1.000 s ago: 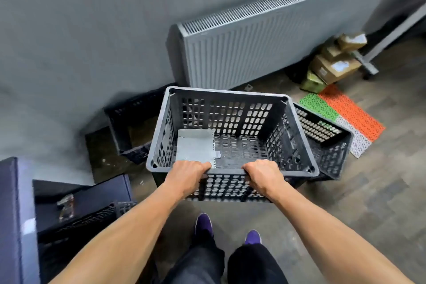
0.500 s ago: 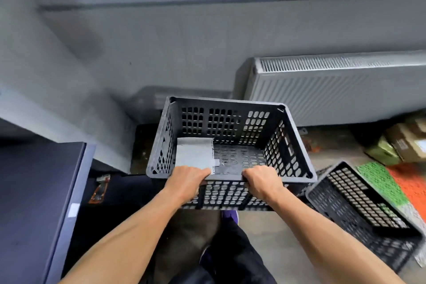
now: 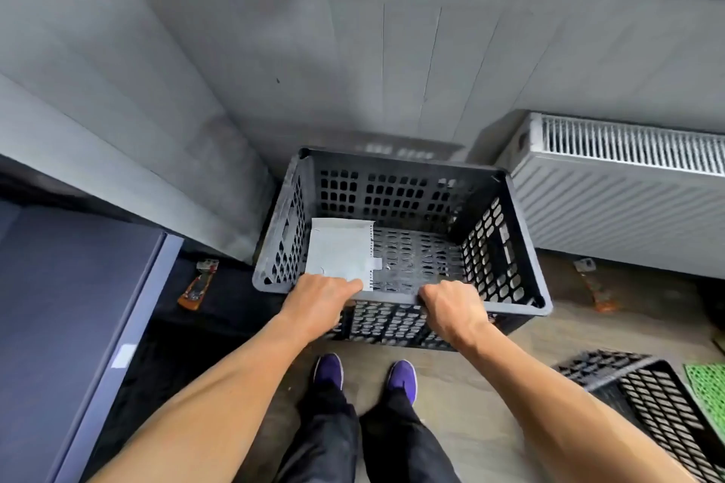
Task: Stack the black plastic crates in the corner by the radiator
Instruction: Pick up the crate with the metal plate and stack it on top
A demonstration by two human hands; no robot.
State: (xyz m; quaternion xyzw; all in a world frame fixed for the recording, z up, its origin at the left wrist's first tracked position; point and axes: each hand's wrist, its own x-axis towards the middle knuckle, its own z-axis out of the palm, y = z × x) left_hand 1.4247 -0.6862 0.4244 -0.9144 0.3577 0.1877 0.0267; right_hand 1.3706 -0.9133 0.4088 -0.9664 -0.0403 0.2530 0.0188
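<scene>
A black perforated plastic crate (image 3: 400,192) sits in front of me in the corner, between the grey wall and the white radiator (image 3: 620,204). A grey sheet (image 3: 339,253) lies on its floor at the left. My left hand (image 3: 319,296) and my right hand (image 3: 451,304) both grip its near rim. Whether the crate rests on another crate or hangs above the floor I cannot tell; what is under it is hidden. A second black crate (image 3: 659,408) lies on the floor at the lower right, apart from my hands.
A dark blue cabinet (image 3: 66,318) stands at the left, with a small orange tool (image 3: 196,286) on a black surface beside it. A green mat (image 3: 710,384) shows at the right edge. My purple shoes (image 3: 365,374) stand on the bare floor below the crate.
I have turned left with the crate and carried it into the corner beside the radiator. The other crate on the floor now lies further to my right. Both hands keep their grip.
</scene>
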